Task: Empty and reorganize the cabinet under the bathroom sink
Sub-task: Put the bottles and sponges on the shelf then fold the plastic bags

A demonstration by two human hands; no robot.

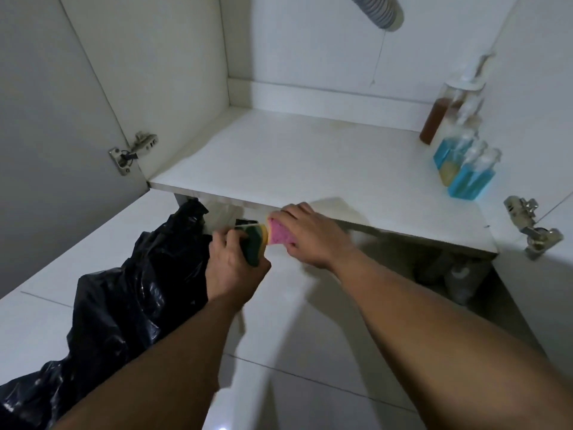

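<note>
– Just below the shelf (294,159) lip your two hands meet, both arms stretched forward from the bottom of the view.
– Yes. Your left hand (231,262) shows you its back, wrist straight. Its fingers curl round a green sponge (255,245) whose yellow side faces right.
– And your right hand (305,234)?
– Knuckles up, forearm coming in slantwise from the lower right. Its fingers bend over the top of a pink sponge (280,233) and grip it. The thumb is hidden.
– Do the sponges touch?
– They sit edge to edge between your two sets of fingers, yellow against pink. They look to be touching, though blur makes that unsure.
– What lies left of your left fingers?
– A black bag (124,290), crumpled on the floor (294,336), right against that hand. Something dark shows just above those fingers too, and you cannot tell whether they hold it.
– Beyond your right fingertips?
– The shelf top, and well off to their right a cluster of bottles (465,166). The near ones hold blue liquid and the one behind holds brown. All stand upright by the right wall.
– A hinge (533,226) sits right of your right wrist, well apart from it.
</note>
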